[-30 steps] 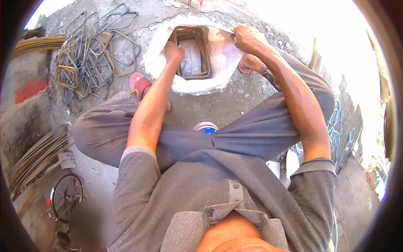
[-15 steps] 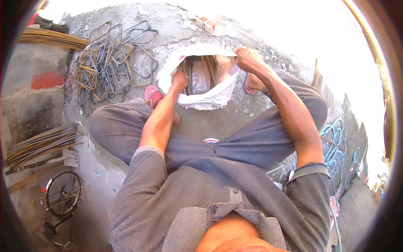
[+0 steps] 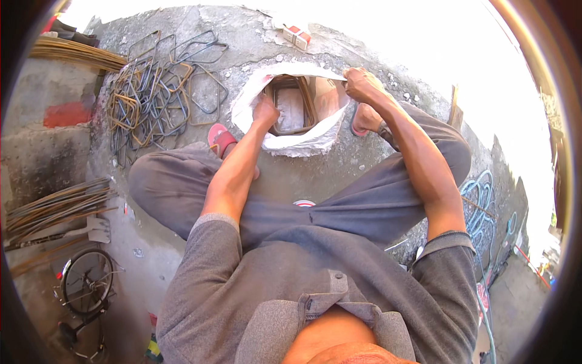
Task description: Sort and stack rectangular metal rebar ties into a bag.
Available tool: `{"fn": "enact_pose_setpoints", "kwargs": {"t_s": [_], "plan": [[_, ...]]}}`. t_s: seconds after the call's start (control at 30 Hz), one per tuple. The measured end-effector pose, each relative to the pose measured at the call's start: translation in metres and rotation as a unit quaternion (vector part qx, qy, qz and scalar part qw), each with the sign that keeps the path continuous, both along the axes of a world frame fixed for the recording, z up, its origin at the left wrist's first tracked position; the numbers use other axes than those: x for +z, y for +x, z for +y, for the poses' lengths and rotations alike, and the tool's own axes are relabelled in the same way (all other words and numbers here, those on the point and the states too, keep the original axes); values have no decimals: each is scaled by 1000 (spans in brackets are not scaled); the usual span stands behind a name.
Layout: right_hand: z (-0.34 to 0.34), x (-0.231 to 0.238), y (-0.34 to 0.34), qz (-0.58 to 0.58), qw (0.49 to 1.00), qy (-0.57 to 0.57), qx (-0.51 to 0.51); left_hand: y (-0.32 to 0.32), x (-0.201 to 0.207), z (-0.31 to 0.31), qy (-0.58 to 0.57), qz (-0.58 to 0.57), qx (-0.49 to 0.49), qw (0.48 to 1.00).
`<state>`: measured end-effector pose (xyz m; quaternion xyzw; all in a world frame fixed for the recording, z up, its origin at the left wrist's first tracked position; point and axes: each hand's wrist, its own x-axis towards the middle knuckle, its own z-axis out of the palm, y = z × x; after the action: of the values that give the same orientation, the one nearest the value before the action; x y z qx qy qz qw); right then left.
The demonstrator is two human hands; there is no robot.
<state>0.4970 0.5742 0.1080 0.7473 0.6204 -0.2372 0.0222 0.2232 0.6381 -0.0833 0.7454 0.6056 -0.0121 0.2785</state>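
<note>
While the right hand [image 3: 362, 85] stays clenched on the rim of the sack [image 3: 303, 143], the left hand [image 3: 265, 112] curls at the opposite edge, its hold unclear, and the hoops [image 3: 310, 102] inside show a fuller rectangle than half a second ago.

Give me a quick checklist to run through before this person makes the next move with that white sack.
1. White sack mouth open: ok, spread wide enough to see inside.
2. Right hand's grip on the sack: ok, closed on the right side of its mouth.
3. Left hand's grip: cannot tell; it is at the mouth's left side, but what its fingers hold is hidden.
4. Metal frames inside, resting on the bottom: cannot tell; the lower ends are hidden.
5. Blue rope clear of the sack: ok, lying apart to the right.
6. Loose frame pile tidy: not ok, tangled on the ground at left.
</note>
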Motion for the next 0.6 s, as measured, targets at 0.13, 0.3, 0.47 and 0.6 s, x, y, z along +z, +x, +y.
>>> {"fn": "enact_pose_setpoints", "kwargs": {"t_s": [0.13,0.3,0.47,0.6], "plan": [[-1,-5,-9,30,999,-13,-21,-6,17,-12,32,22,45,998],[-2,-16,7,41,998,26,-31,12,110,-28,311,-3,24,950],[13,-18,-8,63,995,62,-39,-43,94,-27,130,47,278,951],[19,-17,-17,73,994,68,-46,-77,81,-3,-2,-38,213,976]]}}
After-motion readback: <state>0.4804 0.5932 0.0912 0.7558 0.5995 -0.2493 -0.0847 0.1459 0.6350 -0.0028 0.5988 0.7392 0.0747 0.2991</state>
